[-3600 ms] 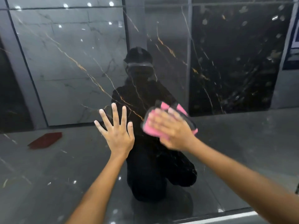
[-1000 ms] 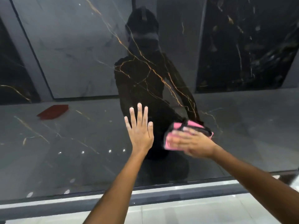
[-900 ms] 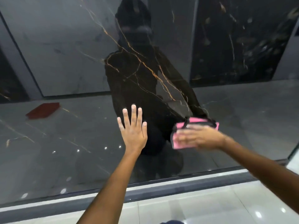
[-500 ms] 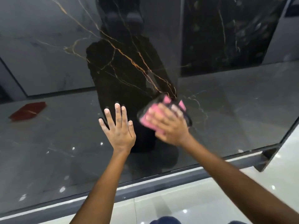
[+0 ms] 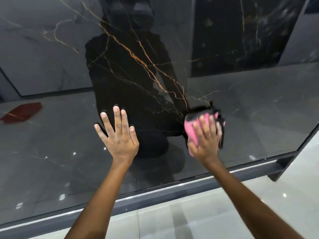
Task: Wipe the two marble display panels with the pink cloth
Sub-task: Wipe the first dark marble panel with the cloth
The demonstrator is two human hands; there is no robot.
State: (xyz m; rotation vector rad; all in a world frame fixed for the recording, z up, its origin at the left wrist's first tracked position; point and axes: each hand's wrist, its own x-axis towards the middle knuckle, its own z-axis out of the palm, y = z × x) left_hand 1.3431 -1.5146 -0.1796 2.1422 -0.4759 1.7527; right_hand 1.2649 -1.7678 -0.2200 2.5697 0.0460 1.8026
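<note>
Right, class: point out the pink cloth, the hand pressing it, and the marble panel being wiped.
pink cloth [image 5: 191,131]: head view, on the pink fabric left of the fingers.
right hand [image 5: 206,138]: head view, on the back of the hand.
marble panel [image 5: 255,118]: head view, on bare glossy surface right of the cloth.

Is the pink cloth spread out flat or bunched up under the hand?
Bunched up. The pink cloth shows as a compact wad under the right hand, whose fingers press it against the marble panel.
</note>
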